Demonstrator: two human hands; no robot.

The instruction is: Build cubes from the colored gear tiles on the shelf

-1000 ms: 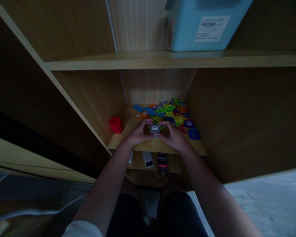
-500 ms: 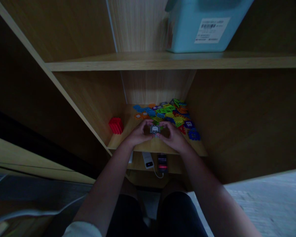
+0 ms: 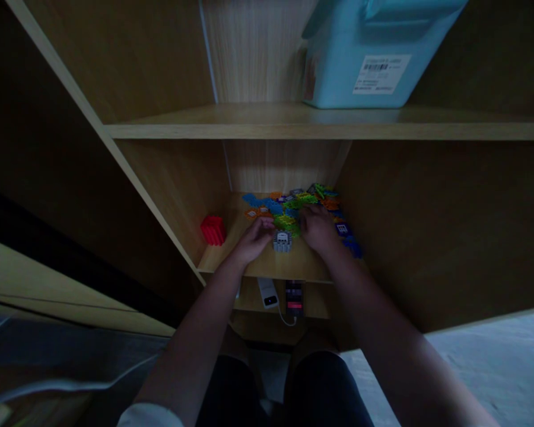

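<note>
A small grey toothed plastic block (image 3: 282, 242) stands on the middle shelf between my hands, touched by neither as far as I can see. Just left of it is my left hand (image 3: 256, 238), its fingers loosely bent and apart, holding nothing visible. My right hand (image 3: 315, 226) reaches over the heap of colourful interlocking plastic pieces (image 3: 286, 220). Its fingers point down among the yellow and green ones, and the fingertips are hidden. Farther left on the same shelf stands a red ridged block (image 3: 213, 230).
On the upper shelf (image 3: 258, 128) sits a light blue plastic bin (image 3: 338, 77) with a white label. Below the middle shelf lie a white power bank (image 3: 267, 293) and a phone (image 3: 294, 298) joined by a cable. Wooden side walls enclose the shelves.
Both hands have let go of the grey block, which now stands on the shelf. My right hand has moved forward to the heap; my left has stayed near the block.
</note>
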